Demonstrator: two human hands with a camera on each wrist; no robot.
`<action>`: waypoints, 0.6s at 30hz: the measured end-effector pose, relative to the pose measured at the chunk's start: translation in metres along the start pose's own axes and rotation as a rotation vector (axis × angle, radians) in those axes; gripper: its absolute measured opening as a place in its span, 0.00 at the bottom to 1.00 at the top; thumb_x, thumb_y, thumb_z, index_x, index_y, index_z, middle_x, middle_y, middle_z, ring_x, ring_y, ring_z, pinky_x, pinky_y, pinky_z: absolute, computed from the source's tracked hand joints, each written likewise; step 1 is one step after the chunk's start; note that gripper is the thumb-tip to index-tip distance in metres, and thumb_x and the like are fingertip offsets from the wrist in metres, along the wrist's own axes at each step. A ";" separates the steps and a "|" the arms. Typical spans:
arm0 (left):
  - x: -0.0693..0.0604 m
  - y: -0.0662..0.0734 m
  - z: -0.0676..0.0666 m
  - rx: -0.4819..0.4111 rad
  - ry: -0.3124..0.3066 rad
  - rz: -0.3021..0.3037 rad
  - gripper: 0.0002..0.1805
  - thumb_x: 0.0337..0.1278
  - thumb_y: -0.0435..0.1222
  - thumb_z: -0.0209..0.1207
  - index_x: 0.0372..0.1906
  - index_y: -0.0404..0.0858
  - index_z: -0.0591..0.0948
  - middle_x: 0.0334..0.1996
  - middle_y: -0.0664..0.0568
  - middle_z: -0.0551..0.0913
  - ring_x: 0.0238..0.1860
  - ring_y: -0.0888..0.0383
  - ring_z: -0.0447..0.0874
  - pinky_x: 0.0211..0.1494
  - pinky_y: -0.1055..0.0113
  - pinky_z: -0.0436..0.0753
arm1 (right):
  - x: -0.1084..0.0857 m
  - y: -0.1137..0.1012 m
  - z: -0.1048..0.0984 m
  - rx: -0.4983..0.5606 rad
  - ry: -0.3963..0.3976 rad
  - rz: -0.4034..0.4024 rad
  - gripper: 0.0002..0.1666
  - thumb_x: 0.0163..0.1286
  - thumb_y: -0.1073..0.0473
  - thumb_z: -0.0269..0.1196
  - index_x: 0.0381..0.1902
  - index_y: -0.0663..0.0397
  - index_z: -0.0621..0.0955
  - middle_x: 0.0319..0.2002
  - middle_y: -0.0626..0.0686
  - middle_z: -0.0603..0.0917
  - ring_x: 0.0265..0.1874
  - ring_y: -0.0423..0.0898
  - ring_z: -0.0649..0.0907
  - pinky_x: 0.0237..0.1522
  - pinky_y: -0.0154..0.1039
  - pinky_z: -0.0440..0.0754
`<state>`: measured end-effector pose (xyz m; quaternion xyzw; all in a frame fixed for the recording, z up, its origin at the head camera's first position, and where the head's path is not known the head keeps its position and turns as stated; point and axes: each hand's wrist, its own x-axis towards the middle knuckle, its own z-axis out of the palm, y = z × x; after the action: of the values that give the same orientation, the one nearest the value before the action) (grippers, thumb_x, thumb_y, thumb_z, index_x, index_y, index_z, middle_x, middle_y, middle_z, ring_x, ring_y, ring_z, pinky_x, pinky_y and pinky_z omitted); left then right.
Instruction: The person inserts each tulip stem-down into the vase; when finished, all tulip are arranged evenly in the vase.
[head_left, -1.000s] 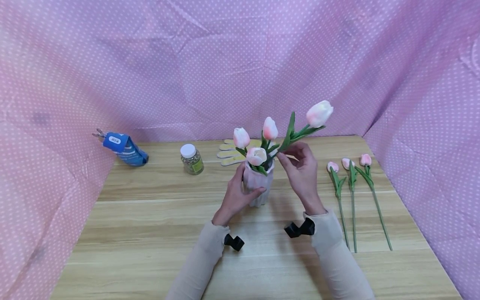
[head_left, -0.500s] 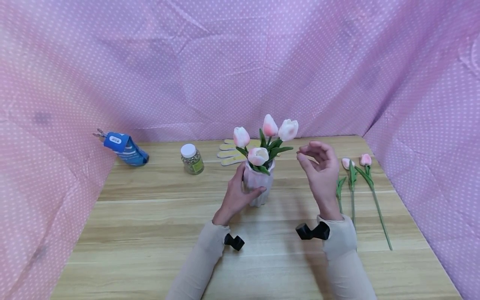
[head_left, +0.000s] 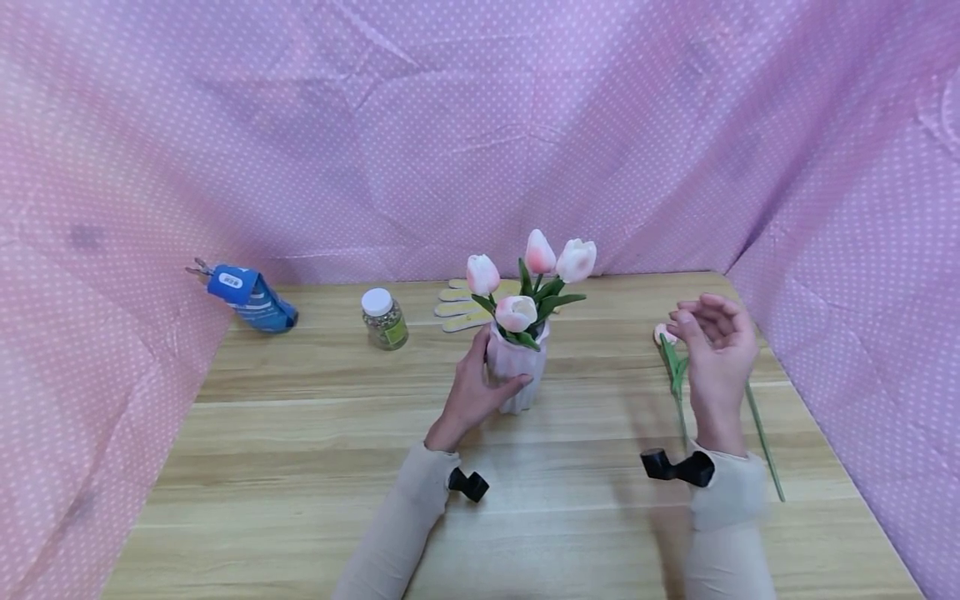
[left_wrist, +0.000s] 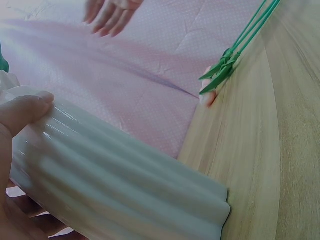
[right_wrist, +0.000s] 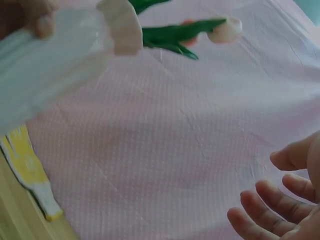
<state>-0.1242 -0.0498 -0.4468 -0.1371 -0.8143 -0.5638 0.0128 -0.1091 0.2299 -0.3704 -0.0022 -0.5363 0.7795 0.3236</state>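
Observation:
My left hand (head_left: 474, 393) grips the pale ribbed vase (head_left: 517, 367), fingers round its left side and thumb across the front; the left wrist view shows the same hold on the vase (left_wrist: 120, 165). Several pink-white tulips stand in the vase, one of them a white-pink bloom (head_left: 576, 260) at the right. Above the loose tulips at the right, my right hand (head_left: 718, 358) hangs with relaxed, slightly bent fingers, holding nothing. It covers part of them; one tulip (head_left: 676, 375) shows at its left and a bare stem (head_left: 765, 450) at its right.
A jar with a white lid (head_left: 384, 319) stands left of the vase. Farther left lies a blue packet (head_left: 255, 298) with a metal clip. Behind the vase is a yellow and white glove (head_left: 461, 308). Pink dotted cloth (head_left: 480, 125) hangs round the table's back and sides.
My right hand has let go of a tulip, which now stands in the vase at the right, and has moved right over the loose tulips. My left hand stays on the vase.

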 end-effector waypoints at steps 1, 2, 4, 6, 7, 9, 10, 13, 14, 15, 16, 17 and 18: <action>0.000 0.000 0.000 0.002 0.001 0.003 0.47 0.51 0.44 0.73 0.74 0.50 0.60 0.71 0.48 0.71 0.73 0.47 0.69 0.74 0.42 0.70 | 0.001 0.000 -0.005 -0.007 0.018 0.009 0.16 0.61 0.79 0.64 0.44 0.59 0.79 0.34 0.54 0.86 0.31 0.43 0.87 0.34 0.31 0.88; 0.000 -0.001 0.000 0.001 0.001 0.005 0.47 0.51 0.44 0.73 0.74 0.50 0.60 0.71 0.48 0.71 0.73 0.47 0.69 0.74 0.42 0.70 | 0.003 0.000 -0.010 -0.023 0.032 0.010 0.16 0.62 0.79 0.64 0.44 0.60 0.79 0.34 0.54 0.86 0.30 0.43 0.87 0.33 0.31 0.88; 0.000 -0.001 0.001 0.002 0.002 0.007 0.47 0.51 0.44 0.73 0.74 0.50 0.60 0.71 0.48 0.71 0.73 0.47 0.69 0.74 0.42 0.70 | 0.005 0.000 -0.019 -0.041 0.058 0.026 0.16 0.62 0.78 0.64 0.44 0.59 0.79 0.34 0.54 0.86 0.30 0.43 0.87 0.33 0.31 0.88; 0.000 -0.002 0.001 0.000 0.003 0.014 0.47 0.51 0.44 0.73 0.74 0.50 0.60 0.71 0.48 0.71 0.73 0.47 0.69 0.74 0.42 0.70 | 0.006 0.001 -0.028 -0.056 0.081 0.036 0.16 0.62 0.79 0.63 0.43 0.59 0.80 0.34 0.54 0.86 0.31 0.43 0.86 0.33 0.30 0.88; 0.000 -0.003 0.001 -0.002 0.002 0.017 0.47 0.51 0.44 0.73 0.74 0.50 0.60 0.71 0.48 0.71 0.74 0.47 0.68 0.74 0.42 0.70 | 0.007 0.002 -0.032 -0.071 0.089 0.042 0.16 0.62 0.79 0.63 0.43 0.58 0.80 0.34 0.53 0.86 0.31 0.42 0.86 0.33 0.29 0.88; 0.000 -0.003 0.001 -0.003 0.000 0.018 0.47 0.51 0.45 0.73 0.75 0.50 0.60 0.71 0.49 0.71 0.74 0.47 0.68 0.74 0.42 0.70 | 0.008 0.004 -0.040 -0.095 0.108 0.060 0.16 0.62 0.79 0.63 0.42 0.58 0.80 0.34 0.53 0.86 0.31 0.41 0.85 0.32 0.28 0.87; 0.000 -0.003 0.001 -0.004 -0.001 0.019 0.47 0.51 0.45 0.73 0.75 0.50 0.60 0.71 0.49 0.70 0.74 0.47 0.68 0.74 0.42 0.70 | 0.009 0.005 -0.044 -0.114 0.112 0.070 0.16 0.62 0.79 0.63 0.42 0.58 0.80 0.34 0.52 0.85 0.31 0.41 0.85 0.31 0.28 0.87; 0.000 -0.003 0.001 -0.004 -0.003 0.015 0.47 0.51 0.45 0.73 0.75 0.50 0.60 0.72 0.49 0.70 0.74 0.47 0.68 0.75 0.42 0.69 | 0.009 0.009 -0.057 -0.188 0.128 0.117 0.16 0.62 0.79 0.63 0.43 0.57 0.79 0.35 0.50 0.85 0.30 0.38 0.85 0.29 0.25 0.86; 0.000 -0.003 0.000 -0.004 -0.004 0.014 0.48 0.51 0.45 0.73 0.75 0.50 0.60 0.72 0.49 0.70 0.74 0.47 0.68 0.75 0.42 0.69 | 0.009 0.011 -0.061 -0.224 0.132 0.134 0.17 0.62 0.79 0.63 0.43 0.55 0.79 0.34 0.48 0.85 0.30 0.37 0.85 0.29 0.24 0.85; 0.000 -0.003 0.000 -0.003 -0.005 0.013 0.48 0.52 0.45 0.73 0.75 0.50 0.59 0.72 0.49 0.70 0.74 0.47 0.68 0.75 0.42 0.69 | 0.009 0.012 -0.065 -0.260 0.135 0.156 0.17 0.62 0.79 0.63 0.43 0.54 0.78 0.34 0.47 0.85 0.29 0.35 0.85 0.28 0.23 0.84; 0.000 -0.003 0.000 -0.004 -0.006 0.012 0.48 0.51 0.44 0.73 0.75 0.50 0.59 0.72 0.49 0.70 0.74 0.47 0.67 0.75 0.42 0.69 | 0.009 0.014 -0.068 -0.298 0.135 0.182 0.18 0.63 0.78 0.63 0.43 0.52 0.78 0.34 0.46 0.84 0.29 0.34 0.84 0.28 0.22 0.84; 0.000 -0.002 0.000 -0.006 -0.007 0.013 0.48 0.52 0.44 0.73 0.75 0.50 0.59 0.72 0.49 0.70 0.74 0.47 0.67 0.75 0.42 0.69 | 0.008 0.016 -0.072 -0.336 0.135 0.211 0.19 0.63 0.77 0.63 0.43 0.50 0.78 0.34 0.45 0.84 0.28 0.33 0.84 0.28 0.22 0.84; 0.000 -0.002 0.000 -0.008 -0.007 0.012 0.48 0.52 0.44 0.73 0.75 0.50 0.59 0.72 0.49 0.70 0.74 0.47 0.67 0.75 0.42 0.68 | 0.008 0.018 -0.076 -0.373 0.134 0.238 0.19 0.63 0.77 0.63 0.43 0.48 0.78 0.35 0.44 0.83 0.28 0.33 0.84 0.28 0.21 0.83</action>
<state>-0.1243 -0.0507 -0.4491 -0.1444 -0.8113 -0.5664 0.0128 -0.0982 0.2931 -0.4150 -0.1769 -0.6444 0.6978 0.2580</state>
